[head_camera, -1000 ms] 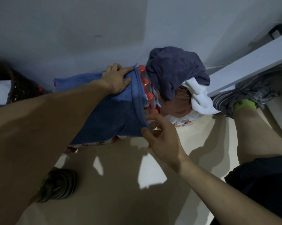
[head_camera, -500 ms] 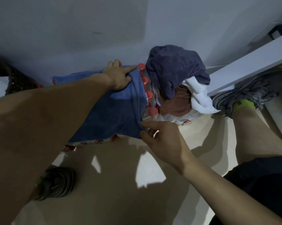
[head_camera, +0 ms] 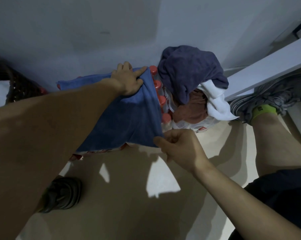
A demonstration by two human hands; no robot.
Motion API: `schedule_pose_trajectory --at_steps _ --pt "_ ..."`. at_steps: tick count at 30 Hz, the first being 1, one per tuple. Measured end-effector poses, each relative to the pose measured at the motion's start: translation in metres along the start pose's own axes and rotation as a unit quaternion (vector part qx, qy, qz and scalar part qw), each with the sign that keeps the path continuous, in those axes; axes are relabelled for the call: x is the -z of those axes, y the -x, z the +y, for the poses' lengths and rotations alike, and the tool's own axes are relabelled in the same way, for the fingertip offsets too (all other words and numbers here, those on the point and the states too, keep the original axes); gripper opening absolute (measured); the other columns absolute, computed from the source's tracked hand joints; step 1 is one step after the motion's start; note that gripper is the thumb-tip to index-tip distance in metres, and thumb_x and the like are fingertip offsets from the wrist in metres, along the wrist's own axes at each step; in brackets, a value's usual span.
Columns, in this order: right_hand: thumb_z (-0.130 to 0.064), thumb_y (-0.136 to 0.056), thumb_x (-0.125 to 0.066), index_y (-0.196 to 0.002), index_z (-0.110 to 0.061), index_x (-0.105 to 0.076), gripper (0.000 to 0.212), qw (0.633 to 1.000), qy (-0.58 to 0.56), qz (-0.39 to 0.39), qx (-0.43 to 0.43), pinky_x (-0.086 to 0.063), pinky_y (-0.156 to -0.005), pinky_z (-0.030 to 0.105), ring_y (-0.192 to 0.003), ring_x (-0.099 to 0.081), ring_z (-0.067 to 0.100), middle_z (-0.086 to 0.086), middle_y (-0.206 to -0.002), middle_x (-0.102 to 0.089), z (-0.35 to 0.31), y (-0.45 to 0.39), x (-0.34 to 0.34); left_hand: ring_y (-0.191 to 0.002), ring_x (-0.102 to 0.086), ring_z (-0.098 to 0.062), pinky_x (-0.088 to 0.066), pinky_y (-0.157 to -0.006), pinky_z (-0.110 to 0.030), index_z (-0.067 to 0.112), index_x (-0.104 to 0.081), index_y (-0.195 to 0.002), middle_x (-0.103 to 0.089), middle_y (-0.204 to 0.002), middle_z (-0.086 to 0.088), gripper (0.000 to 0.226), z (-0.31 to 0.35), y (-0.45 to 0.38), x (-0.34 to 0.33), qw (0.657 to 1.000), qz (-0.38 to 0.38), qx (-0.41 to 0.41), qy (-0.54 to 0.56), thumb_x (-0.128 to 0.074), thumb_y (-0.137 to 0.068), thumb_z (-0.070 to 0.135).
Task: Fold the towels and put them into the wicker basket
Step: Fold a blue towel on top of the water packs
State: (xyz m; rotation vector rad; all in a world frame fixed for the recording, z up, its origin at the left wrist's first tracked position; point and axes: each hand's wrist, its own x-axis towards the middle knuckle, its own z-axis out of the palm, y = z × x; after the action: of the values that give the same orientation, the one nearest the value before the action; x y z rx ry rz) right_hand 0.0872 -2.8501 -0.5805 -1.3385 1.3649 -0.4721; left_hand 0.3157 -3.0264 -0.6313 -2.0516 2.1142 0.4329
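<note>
left hand (head_camera: 129,80): grips blue towel (head_camera: 127,118) far corner | right hand (head_camera: 180,148): pinches near corner | towel: spread over red-capped bottles (head_camera: 161,101), between hands

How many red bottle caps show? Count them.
4, in a row beside the blue towel: far cap, next, third, nearest. More may be covered.

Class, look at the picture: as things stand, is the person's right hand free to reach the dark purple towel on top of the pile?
Probably not yet. The right hand pinches the blue towel's near corner, so it is occupied. The dark purple towel lies uncovered beyond the red-capped bottles; once released, the path looks open.
</note>
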Motion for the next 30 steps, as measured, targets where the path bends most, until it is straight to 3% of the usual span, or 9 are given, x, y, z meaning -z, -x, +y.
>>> schedule_pose_trajectory --at_steps 3,7,10,13,15,19,21,25,30 --pt "-0.032 -0.085 -0.075 -0.069 -0.014 -0.073 0.025 0.994 0.072 -0.069 0.046 -0.039 -0.050 0.018 -0.050 -0.049 0.005 0.002 -0.057 -0.058 0.002 0.005 -0.001 -0.118 -0.035 -0.035 -0.032 -0.102 -0.048 0.044 -0.010 -0.151 -0.036 -0.128 -0.015 0.054 0.001 0.000 -0.001 1.000 0.006 0.002 -0.013 -0.025 -0.099 0.047" --pt "-0.020 -0.073 -0.085 -0.079 -0.013 -0.076 0.013 0.969 0.135 -0.030 0.203 -0.044 -0.086 0.018 -0.101 -0.058 0.007 -0.003 -0.106 -0.064 0.000 0.006 -0.001 -0.119 -0.034 -0.035 -0.032 -0.102 -0.047 0.043 -0.010 -0.151 -0.036 -0.129 -0.016 0.055 0.002 0.000 -0.002 1.000 0.009 0.003 -0.013 -0.026 -0.099 0.047" --pt "-0.007 -0.069 -0.078 -0.073 -0.004 -0.068 0.011 0.951 0.105 0.027 0.288 -0.045 -0.087 0.023 -0.100 -0.062 0.013 0.001 -0.095 -0.070 0.000 0.005 0.001 -0.119 -0.034 -0.035 -0.031 -0.102 -0.047 0.044 -0.011 -0.151 -0.036 -0.129 -0.015 0.055 0.001 -0.001 -0.002 1.000 0.006 0.002 -0.008 -0.026 -0.098 0.048" --pt "-0.020 -0.072 -0.062 -0.071 -0.016 -0.057 0.007 0.966 0.029 0.072 0.247 -0.042 -0.061 0.018 -0.067 -0.055 0.005 -0.008 -0.070 -0.060 0.001 0.004 0.005 -0.118 -0.035 -0.035 -0.031 -0.102 -0.047 0.044 -0.012 -0.151 -0.036 -0.128 -0.016 0.054 0.000 -0.002 -0.002 1.000 0.007 0.000 -0.007 -0.026 -0.098 0.048" --pt "-0.019 -0.074 -0.063 -0.068 -0.017 -0.051 0.013 0.971 0.034 0.103 0.213 -0.040 -0.051 0.021 -0.056 -0.049 0.010 -0.002 -0.062 -0.055 0.006 -0.002 0.009 -0.118 -0.035 -0.036 -0.031 -0.103 -0.047 0.045 -0.012 -0.150 -0.036 -0.128 -0.016 0.054 0.001 -0.002 -0.003 1.000 0.011 0.000 -0.008 -0.027 -0.098 0.046" --pt "-0.034 -0.088 -0.068 -0.076 -0.015 -0.058 0.024 0.993 0.098 0.045 0.053 -0.035 -0.044 0.022 -0.046 -0.047 0.008 0.003 -0.055 -0.055 0.030 -0.019 0.014 -0.122 -0.032 -0.036 -0.030 -0.104 -0.049 0.045 -0.013 -0.150 -0.034 -0.133 -0.016 0.056 0.001 -0.005 0.000 1.000 -0.001 0.005 0.004 -0.030 -0.097 0.045" --pt "-0.034 -0.091 -0.066 -0.069 -0.006 -0.053 0.038 0.994 0.110 0.011 -0.001 -0.030 -0.043 0.019 -0.043 -0.040 0.006 -0.003 -0.049 -0.046 0.045 -0.022 0.013 -0.129 -0.028 -0.038 -0.030 -0.108 -0.052 0.045 -0.016 -0.149 -0.030 -0.140 -0.016 0.057 0.002 -0.009 0.006 0.999 -0.029 0.017 0.023 -0.032 -0.095 0.048" --pt "-0.028 -0.090 -0.066 -0.072 -0.001 -0.056 0.034 0.992 0.115 0.032 -0.039 -0.030 -0.043 0.019 -0.045 -0.038 0.007 0.004 -0.055 -0.049 0.053 -0.031 0.007 -0.128 -0.037 -0.041 -0.035 -0.106 -0.052 0.027 -0.043 -0.141 -0.038 -0.138 -0.019 0.060 0.007 -0.017 0.023 0.996 -0.018 0.040 0.074 -0.039 -0.092 0.061" --pt "-0.030 -0.088 -0.068 -0.084 0.008 -0.060 0.038 0.990 0.086 0.073 -0.081 -0.036 -0.052 0.028 -0.058 -0.050 0.027 0.024 -0.078 -0.064 0.054 -0.039 0.005 -0.103 -0.057 -0.034 -0.048 -0.091 -0.046 0.011 -0.063 -0.096 -0.060 -0.108 -0.014 0.022 0.009 -0.019 0.027 0.984 0.089 0.012 0.155 -0.065 -0.089 0.031"
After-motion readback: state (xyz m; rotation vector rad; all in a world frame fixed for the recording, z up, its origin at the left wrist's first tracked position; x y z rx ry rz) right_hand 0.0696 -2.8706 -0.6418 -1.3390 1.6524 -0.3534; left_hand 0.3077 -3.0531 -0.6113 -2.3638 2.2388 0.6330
